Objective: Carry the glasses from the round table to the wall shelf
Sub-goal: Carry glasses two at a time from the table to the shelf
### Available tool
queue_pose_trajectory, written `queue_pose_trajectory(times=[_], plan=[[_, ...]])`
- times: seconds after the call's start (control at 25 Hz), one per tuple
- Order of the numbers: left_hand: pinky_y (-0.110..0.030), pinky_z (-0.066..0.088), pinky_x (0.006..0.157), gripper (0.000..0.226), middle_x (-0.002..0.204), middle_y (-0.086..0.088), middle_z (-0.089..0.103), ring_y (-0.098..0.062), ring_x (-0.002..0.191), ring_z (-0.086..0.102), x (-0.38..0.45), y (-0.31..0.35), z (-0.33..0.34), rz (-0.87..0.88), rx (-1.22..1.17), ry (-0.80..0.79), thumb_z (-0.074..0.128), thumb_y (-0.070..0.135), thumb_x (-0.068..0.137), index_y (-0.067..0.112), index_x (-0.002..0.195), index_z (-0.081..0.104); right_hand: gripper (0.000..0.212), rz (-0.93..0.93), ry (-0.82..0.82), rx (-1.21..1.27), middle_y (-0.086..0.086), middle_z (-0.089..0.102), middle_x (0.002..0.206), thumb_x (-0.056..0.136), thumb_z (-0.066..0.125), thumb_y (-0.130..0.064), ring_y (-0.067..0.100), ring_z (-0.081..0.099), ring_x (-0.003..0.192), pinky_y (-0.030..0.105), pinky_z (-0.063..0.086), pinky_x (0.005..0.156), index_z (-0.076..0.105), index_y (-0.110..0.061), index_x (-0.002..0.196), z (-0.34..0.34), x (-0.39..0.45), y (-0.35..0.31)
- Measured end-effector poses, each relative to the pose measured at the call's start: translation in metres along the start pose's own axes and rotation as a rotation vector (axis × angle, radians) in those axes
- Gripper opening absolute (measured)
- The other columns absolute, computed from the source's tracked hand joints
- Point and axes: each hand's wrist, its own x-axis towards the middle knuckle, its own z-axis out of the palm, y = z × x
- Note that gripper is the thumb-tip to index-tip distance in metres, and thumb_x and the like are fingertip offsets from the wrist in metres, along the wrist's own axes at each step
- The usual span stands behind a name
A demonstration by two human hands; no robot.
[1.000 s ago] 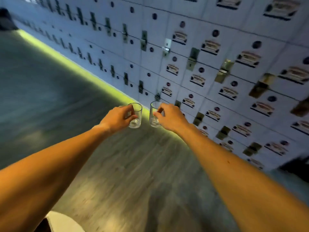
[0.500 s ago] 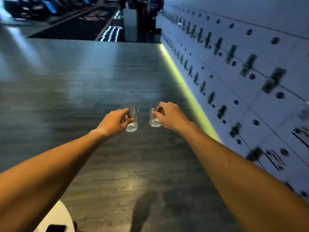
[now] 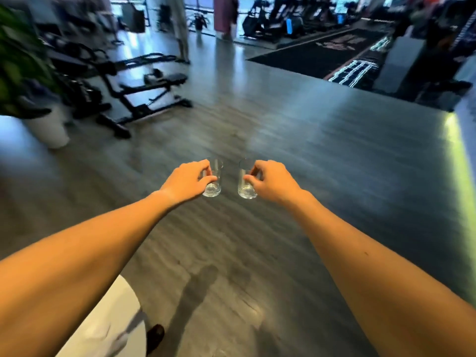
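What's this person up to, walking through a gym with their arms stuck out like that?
They are carrying two clear glasses, one in each hand. The left hand holds the left glass and the right hand holds the right glass, both upright, apparently empty and held apart out in front over the grey wood floor. A white round table shows at the bottom left. Exercise machines stand ahead; no shelf is in view yet.

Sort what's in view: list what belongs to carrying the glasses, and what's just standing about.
Belongs to the job:
left hand holding the left glass
right hand holding the right glass
round table

Just standing about:
weight bench
potted plant
black mat
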Motion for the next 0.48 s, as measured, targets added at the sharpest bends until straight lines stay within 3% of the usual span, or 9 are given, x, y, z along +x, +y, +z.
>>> queue_pose_trajectory(times=[0.16, 0.48], plan=[[-0.042, 0.051, 0.070, 0.023, 0.078, -0.002, 0.065, -0.025, 0.074, 0.061, 0.078, -0.066, -0.029, -0.157, 0.033, 0.079, 0.058, 0.043, 0.091, 0.025, 0.079, 0.052, 0.023, -0.128, -0.067, 0.033, 0.010, 0.067, 0.096, 0.089, 0.066, -0.037, 0.029, 0.061, 0.088, 0.040, 0.051, 0.075, 0.068, -0.015, 0.094, 0.027, 0.137, -0.020], [-0.043, 0.052, 0.073, 0.020, 0.081, -0.001, 0.067, -0.023, 0.074, 0.061, 0.199, -0.208, -0.059, -0.420, 0.058, 0.207, 0.060, 0.041, 0.090, 0.025, 0.080, 0.055, 0.020, -0.374, -0.291, 0.042, 0.002, 0.062, 0.084, 0.087, 0.068, -0.040, 0.023, 0.059, 0.081, 0.034, 0.051, 0.071, 0.071, -0.021, 0.094, 0.106, 0.390, -0.053]])
